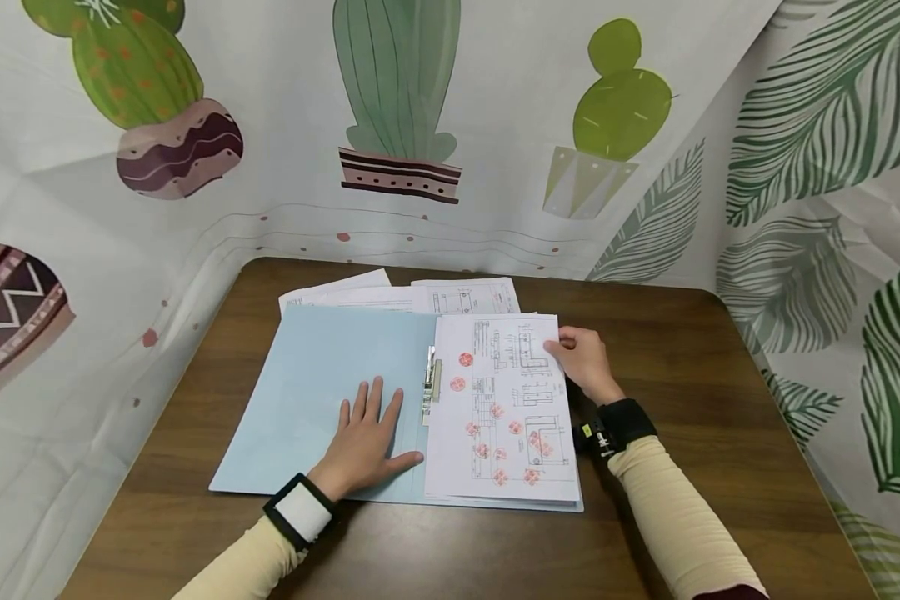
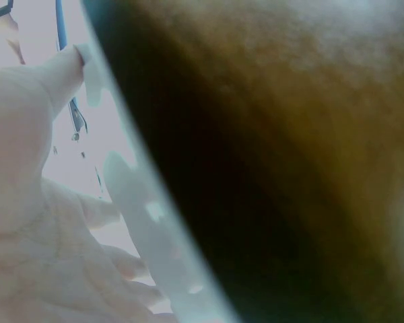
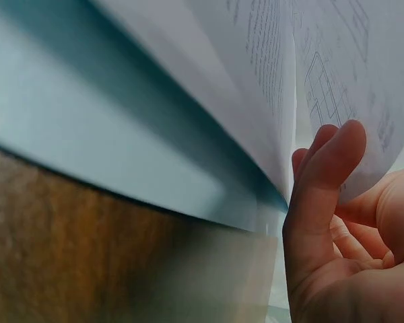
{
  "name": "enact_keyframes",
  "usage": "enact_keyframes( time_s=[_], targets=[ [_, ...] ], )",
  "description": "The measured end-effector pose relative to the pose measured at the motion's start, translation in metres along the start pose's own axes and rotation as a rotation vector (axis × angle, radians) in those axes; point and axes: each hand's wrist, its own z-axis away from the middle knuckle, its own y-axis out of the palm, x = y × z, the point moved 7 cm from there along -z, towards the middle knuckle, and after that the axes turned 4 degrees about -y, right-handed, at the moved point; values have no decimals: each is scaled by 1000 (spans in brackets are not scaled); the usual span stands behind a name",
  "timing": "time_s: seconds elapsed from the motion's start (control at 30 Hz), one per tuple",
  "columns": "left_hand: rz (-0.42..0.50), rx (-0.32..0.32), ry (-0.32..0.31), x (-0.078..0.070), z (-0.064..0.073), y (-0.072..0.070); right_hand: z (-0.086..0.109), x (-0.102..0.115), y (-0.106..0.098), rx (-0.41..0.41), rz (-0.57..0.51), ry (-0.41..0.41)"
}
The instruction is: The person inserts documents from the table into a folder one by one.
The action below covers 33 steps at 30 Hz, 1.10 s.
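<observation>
A light blue folder (image 1: 322,358) lies open on the table, with a metal lever clip (image 1: 431,385) along its fold. On its right side sits a stack of white sheets; the top sheet (image 1: 450,458) carries line drawings and red round stamps. My left hand (image 1: 363,442) rests palm down on the bare left cover, fingers spread, thumb pointing toward the fold. At the right edge of the stack, my right hand (image 1: 583,362) pinches the top sheet near its upper corner. In the right wrist view, the pinched sheet (image 3: 363,81) curves up apart from the pages below.
Several loose printed sheets (image 1: 468,298) lie behind the folder, partly covered by its far edge. Brown wooden table (image 1: 667,367) extends on both sides. A cloth (image 1: 285,150) printed with cacti and leaves hangs behind and around the table.
</observation>
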Motion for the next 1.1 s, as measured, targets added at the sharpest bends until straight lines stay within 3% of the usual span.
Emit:
enact_keyframes(
  time_s=[1.1],
  targets=[
    [0, -2, -9, 1, -1, 2, 0, 3, 8, 9, 4, -3]
  ],
)
